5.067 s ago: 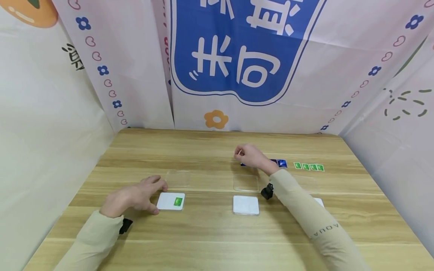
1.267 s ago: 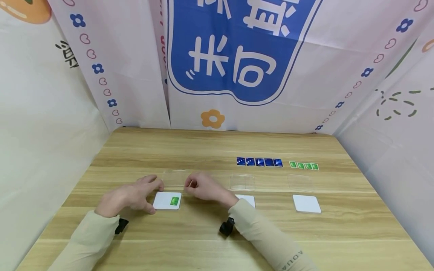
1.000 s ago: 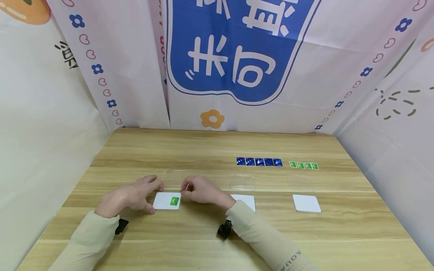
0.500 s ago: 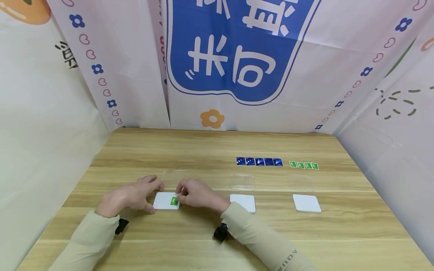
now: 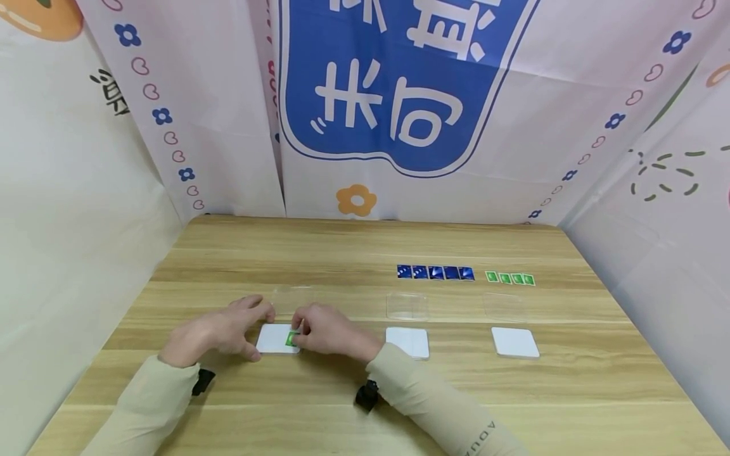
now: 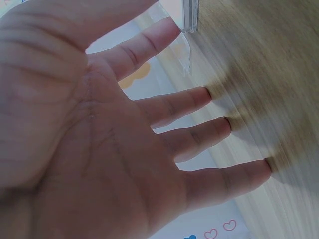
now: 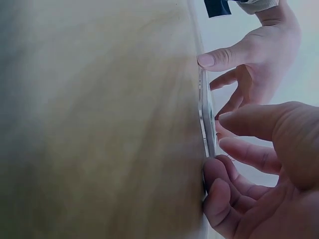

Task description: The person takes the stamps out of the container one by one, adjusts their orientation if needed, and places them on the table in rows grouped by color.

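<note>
A flat clear plastic case [image 5: 274,339] with a white top lies at left on the wooden table, a small green card [image 5: 290,338] on its right part. My left hand [image 5: 219,332] touches the case's left corners with thumb and index finger. In the left wrist view, the fingers of my left hand [image 6: 139,129] are spread and straight. My right hand [image 5: 327,330] has thumb and index at the green card, partly covering it. The right wrist view shows the case edge-on [image 7: 203,112]; there the other fingers of my right hand [image 7: 259,169] curl beside it.
Two more white-topped cases [image 5: 407,342] [image 5: 515,342] lie to the right. Behind the cases are clear covers [image 5: 407,306] [image 5: 504,306] [image 5: 293,297]. Farther back lie a row of blue cards [image 5: 436,272] and several small green cards [image 5: 510,278]. Printed cloth walls enclose the table.
My right hand has come from the blue cards leftward to the left case, then crept further onto its right edge and over the green card. The left hand stays put.
</note>
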{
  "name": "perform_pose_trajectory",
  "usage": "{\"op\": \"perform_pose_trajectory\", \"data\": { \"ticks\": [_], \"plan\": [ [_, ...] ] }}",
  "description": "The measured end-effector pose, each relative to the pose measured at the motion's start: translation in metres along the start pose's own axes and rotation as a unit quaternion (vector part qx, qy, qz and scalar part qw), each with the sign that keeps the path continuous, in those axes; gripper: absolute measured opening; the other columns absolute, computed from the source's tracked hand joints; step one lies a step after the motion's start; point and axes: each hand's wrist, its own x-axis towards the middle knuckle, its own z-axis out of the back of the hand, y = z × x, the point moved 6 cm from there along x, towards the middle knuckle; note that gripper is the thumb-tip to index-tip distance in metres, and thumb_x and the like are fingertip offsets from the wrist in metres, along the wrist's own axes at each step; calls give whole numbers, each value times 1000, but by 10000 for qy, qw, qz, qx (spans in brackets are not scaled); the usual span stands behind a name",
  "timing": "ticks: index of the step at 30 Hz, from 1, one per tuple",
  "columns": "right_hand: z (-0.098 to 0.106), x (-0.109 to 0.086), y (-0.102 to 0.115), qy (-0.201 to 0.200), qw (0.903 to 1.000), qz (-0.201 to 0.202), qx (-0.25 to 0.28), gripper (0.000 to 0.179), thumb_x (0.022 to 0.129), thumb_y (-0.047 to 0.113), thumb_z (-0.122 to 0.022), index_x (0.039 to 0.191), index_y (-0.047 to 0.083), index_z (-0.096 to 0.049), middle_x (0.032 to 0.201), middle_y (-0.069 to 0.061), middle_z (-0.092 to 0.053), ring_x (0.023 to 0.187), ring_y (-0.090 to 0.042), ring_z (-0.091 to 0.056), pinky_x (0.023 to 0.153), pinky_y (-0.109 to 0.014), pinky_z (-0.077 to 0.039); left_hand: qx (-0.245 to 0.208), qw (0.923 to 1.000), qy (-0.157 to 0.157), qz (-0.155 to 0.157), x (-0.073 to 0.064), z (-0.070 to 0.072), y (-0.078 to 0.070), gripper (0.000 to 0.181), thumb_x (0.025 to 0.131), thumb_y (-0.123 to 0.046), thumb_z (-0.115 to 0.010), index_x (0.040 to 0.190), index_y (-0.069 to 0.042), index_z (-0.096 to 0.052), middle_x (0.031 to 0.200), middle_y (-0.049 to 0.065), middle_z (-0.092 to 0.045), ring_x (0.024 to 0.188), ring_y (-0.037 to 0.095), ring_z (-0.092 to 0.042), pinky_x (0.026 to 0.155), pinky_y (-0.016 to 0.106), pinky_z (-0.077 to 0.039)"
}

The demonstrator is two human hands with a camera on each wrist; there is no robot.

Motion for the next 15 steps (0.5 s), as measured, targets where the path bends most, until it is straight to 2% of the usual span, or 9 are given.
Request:
{"op": "perform_pose_trajectory", "data": {
  "ticks": [8,15],
  "plan": [
    [0,-3,5,3,9989,-83,-457,16,90,26,-70,101,15,-66,86,8,-64,77,-3,-51,63,-16,-43,-5,10000,40,40,-1,0,0,52,74,-31,-85,112,-23,-51,136,15,-44,120,35,-46,88,55,-47],
    [2,-5,8,-81,9977,-154,-653,15,89,26,-72,96,15,-66,85,8,-62,77,-3,-50,63,-17,-42,-2,10000,41,50,-1,1,0,53,73,-32,-86,113,-23,-51,142,20,-40,125,41,-45,89,59,-46]
  ]
}}
